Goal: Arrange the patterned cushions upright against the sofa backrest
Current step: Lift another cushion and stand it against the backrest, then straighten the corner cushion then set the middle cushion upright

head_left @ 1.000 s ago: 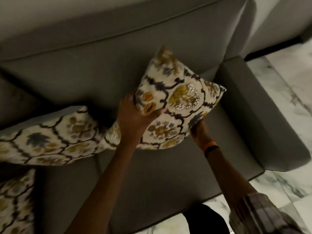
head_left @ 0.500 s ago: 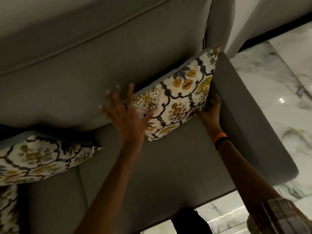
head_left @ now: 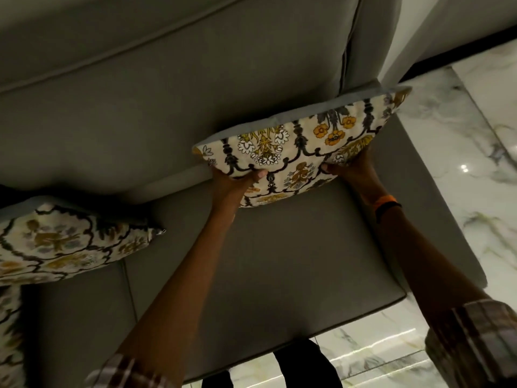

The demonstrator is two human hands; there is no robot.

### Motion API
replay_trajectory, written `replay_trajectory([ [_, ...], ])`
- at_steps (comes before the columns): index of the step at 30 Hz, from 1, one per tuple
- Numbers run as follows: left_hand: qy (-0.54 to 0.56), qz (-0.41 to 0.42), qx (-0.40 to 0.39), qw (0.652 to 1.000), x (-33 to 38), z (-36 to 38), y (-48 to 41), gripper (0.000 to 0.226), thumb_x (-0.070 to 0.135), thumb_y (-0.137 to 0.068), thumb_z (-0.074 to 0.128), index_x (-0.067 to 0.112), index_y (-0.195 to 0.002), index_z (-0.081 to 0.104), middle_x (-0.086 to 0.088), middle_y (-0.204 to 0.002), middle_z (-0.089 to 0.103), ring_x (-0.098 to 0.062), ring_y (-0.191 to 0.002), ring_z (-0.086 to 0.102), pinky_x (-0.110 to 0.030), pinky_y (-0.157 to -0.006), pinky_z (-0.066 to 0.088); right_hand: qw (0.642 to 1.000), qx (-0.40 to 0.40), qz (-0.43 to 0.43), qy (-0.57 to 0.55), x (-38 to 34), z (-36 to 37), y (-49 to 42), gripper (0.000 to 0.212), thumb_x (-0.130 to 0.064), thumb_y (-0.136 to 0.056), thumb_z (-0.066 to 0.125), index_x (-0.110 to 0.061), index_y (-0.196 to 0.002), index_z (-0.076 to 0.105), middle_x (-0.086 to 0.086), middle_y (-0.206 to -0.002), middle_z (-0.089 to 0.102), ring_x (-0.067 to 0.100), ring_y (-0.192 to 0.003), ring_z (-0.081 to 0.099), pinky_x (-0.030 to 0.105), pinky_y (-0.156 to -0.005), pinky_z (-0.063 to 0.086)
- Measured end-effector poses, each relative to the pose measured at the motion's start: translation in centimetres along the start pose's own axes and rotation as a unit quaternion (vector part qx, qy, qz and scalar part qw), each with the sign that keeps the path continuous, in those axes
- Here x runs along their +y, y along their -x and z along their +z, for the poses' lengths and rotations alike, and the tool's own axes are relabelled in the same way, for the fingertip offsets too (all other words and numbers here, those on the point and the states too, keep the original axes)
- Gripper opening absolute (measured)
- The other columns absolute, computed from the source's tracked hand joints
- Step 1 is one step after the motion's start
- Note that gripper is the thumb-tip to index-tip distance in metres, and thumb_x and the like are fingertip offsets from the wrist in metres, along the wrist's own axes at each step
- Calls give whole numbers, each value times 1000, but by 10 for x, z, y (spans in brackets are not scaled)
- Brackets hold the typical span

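Observation:
A cream cushion with a black, yellow and orange floral pattern (head_left: 302,147) leans against the grey sofa backrest (head_left: 195,88) at the sofa's right end. My left hand (head_left: 233,182) grips its lower left edge. On the lower right edge my right hand (head_left: 349,169) holds it, an orange band on the wrist. A second patterned cushion (head_left: 61,245) lies tilted against the backrest at the far left. Part of a third cushion (head_left: 9,331) shows at the bottom left corner.
The grey seat cushion (head_left: 265,270) lies below my arms. The sofa's right armrest (head_left: 436,208) borders a glossy marble floor (head_left: 481,152). My dark-clad legs (head_left: 305,365) stand at the sofa's front edge.
The cushion has settled lower against the backrest, its top edge now level. My left hand, open beside it before, now grips its lower left edge. The view moved closer.

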State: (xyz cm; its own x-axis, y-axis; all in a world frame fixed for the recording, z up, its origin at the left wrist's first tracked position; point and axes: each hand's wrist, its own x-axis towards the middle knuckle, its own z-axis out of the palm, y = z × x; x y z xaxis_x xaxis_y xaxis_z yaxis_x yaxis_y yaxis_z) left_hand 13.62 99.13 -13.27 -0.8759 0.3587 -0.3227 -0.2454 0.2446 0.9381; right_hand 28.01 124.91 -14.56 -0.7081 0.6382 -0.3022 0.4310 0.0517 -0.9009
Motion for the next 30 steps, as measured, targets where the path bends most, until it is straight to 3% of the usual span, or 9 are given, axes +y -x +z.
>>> replay_trajectory([
  [3, -37, 5, -1, 999, -8, -12, 3, 98, 9, -62, 94, 37, -132, 33, 29, -125, 50, 28, -108, 49, -3, -90, 46, 999, 47, 3, 23, 3, 22, 23, 108, -15, -74, 89, -8, -158, 21, 10, -160, 38, 22, -147, 40, 44, -121, 38],
  [6, -56, -10, -11, 998, -28, -44, 22, 112, 3, -64, 91, 9, -152, 22, -9, -153, 42, -17, -142, 43, -27, -111, 42, 990, 89, 84, 67, 11, 66, 66, 105, -33, -78, 84, -10, -159, 22, 11, -164, 33, 29, -151, 35, 45, -123, 34],
  [8, -132, -46, -25, 990, -48, -76, 42, 109, 21, -70, 90, 7, -155, 23, -18, -156, 39, -31, -144, 39, -35, -115, 37, 976, 97, 145, 133, 22, 109, 102, 99, -46, -85, 73, -14, -161, 17, 12, -167, 25, 32, -153, 29, 46, -122, 30],
  [12, -307, -39, -52, 949, -101, -184, 89, 101, 48, -78, 79, 20, -157, 21, -12, -162, 28, -28, -148, 30, -42, -118, 34, 963, 58, 115, 237, 25, 227, 174, 89, -57, -89, 59, -17, -160, 23, 13, -163, 29, 34, -150, 33, 52, -120, 34],
  [17, -486, -22, -54, 872, -163, -382, 146, 84, 55, -90, 62, 16, -156, 26, -12, -161, 32, -29, -149, 29, -46, -119, 33, 940, -67, 42, 331, -3, 417, 272, 90, -56, -88, 60, -14, -160, 25, 14, -161, 32, 32, -150, 32, 48, -120, 34],
  [23, -474, -120, 54, 871, -246, -668, 237, 79, 46, -93, 62, 13, -156, 28, -14, -163, 27, -34, -152, 23, -47, -122, 23, 917, -176, 8, 358, -45, 656, 393, 82, -53, -90, 60, -16, -157, 30, 12, -156, 40, 32, -143, 42, 47, -112, 43],
  [26, -474, -58, 79, 875, -275, -770, 264, 71, 34, -89, 70, 3, -148, 44, -24, -153, 43, -43, -141, 42, -53, -115, 35, 918, -216, 20, 332, -56, 758, 428, 78, -48, -92, 62, -20, -157, 30, 11, -156, 40, 33, -140, 46, 49, -108, 47],
  [28, -482, -1, 82, 872, -291, -814, 270, 70, 44, -85, 66, 1, -140, 54, -24, -145, 52, -44, -134, 50, -57, -110, 43, 929, -230, 48, 286, -60, 813, 443, 80, -43, -93, 65, -17, -158, 27, 12, -158, 36, 34, -142, 45, 50, -109, 47],
  [30, -464, -9, 114, 878, -303, -857, 271, 84, 59, -80, 56, 5, -144, 49, -23, -150, 47, -42, -140, 43, -57, -114, 37, 938, -241, 72, 238, -63, 866, 460, 86, -40, -93, 67, -16, -161, 20, 13, -163, 29, 36, -146, 39, 51, -113, 43],
])
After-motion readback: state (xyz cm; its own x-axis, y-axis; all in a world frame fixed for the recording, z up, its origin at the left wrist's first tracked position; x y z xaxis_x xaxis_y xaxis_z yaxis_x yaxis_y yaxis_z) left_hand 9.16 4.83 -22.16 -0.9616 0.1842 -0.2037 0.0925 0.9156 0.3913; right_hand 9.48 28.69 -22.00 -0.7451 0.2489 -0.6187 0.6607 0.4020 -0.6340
